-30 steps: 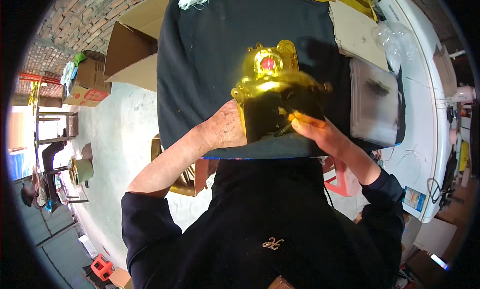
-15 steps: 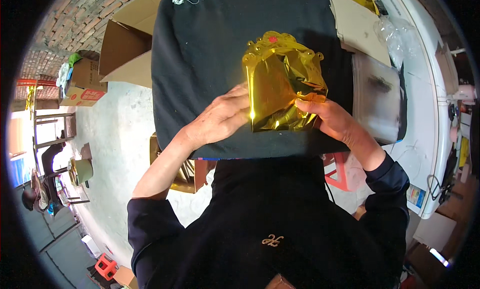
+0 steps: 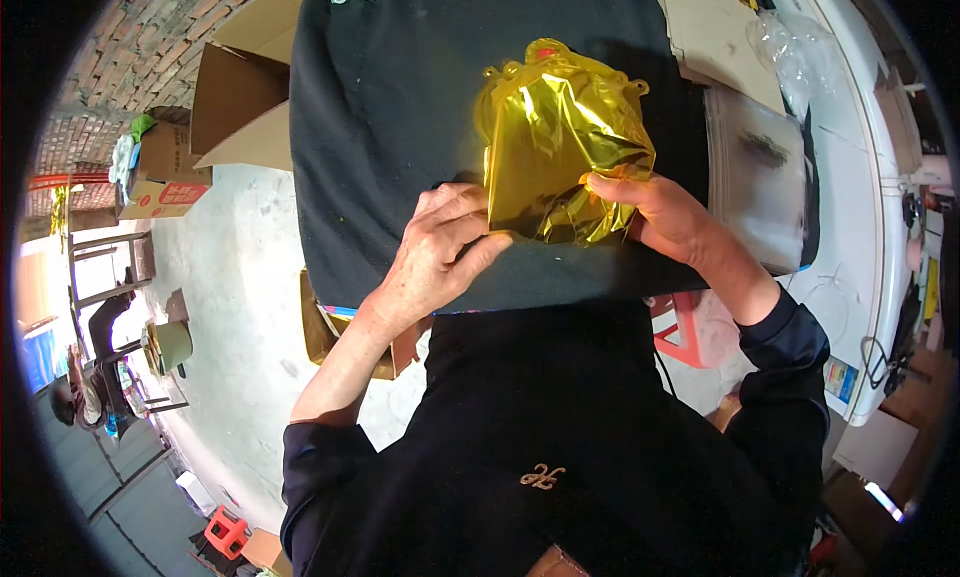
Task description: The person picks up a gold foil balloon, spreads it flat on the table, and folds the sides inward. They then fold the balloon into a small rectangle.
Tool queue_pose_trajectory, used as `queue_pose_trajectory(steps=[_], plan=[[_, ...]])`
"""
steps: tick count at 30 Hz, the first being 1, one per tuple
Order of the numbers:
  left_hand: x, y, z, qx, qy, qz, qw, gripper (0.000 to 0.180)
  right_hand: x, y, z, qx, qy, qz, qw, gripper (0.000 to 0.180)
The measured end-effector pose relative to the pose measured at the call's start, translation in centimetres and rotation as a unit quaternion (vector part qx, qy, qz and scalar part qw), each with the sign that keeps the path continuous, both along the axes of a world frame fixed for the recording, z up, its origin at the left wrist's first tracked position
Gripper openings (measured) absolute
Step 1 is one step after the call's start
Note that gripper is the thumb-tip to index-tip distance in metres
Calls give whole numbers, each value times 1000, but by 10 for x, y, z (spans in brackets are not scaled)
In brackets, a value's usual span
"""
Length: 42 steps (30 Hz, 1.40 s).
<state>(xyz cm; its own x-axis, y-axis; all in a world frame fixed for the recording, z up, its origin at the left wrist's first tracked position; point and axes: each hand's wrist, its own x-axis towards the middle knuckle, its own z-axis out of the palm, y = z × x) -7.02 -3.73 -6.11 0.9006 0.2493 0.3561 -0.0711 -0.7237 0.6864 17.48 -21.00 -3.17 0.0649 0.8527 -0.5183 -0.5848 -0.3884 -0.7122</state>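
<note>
**Gold foil piece lowered flat onto the dark cloth**

Since a second ago, the crinkled gold foil piece with a scalloped edge [image 3: 560, 147] has come down from a raised bundle and now lies spread on the dark cloth-covered work surface [image 3: 400, 107]. I see my left hand [image 3: 440, 252] curled, fingertips pinching the foil's lower left corner. My right hand [image 3: 665, 217] grips the crumpled lower right edge between thumb and fingers.

Beside the surface on the left stand open brown cardboard boxes [image 3: 235, 102]; further left sits a smaller carton with a red panel [image 3: 165, 182]. Right of the foil lies a grey flat sheet [image 3: 760, 182], and above it clear crumpled plastic wrap [image 3: 795, 47] on a white surface [image 3: 850, 227].
</note>
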Motion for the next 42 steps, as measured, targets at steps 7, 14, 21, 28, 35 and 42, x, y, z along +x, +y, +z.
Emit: queue_pose_trajectory(steps=[7, 14, 21, 28, 35, 42], plan=[[6, -1, -2, -41, 25, 39, 998, 18, 3, 8, 14, 1, -34, -21, 999, 45], [9, -3, 3, -91, 16, 67, 993, 23, 16, 28, 14, 4, -73, -16, 997, 43], [7, -1, -1, -42, 20, 87, 995, 31, 18, 39, 10, -7, -144, -5, 990, 39], [5, -5, -3, 24, 10, 119, 993, 34, 26, 45, 7, -16, -180, 19, 983, 32], [5, -10, -6, 66, 4, 167, 984, 33, 38, 51, -5, 22, -216, 50, 975, 40], [6, -8, -10, 67, 10, 172, 983, 29, 37, 55, -3, 21, -239, 56, 969, 42]])
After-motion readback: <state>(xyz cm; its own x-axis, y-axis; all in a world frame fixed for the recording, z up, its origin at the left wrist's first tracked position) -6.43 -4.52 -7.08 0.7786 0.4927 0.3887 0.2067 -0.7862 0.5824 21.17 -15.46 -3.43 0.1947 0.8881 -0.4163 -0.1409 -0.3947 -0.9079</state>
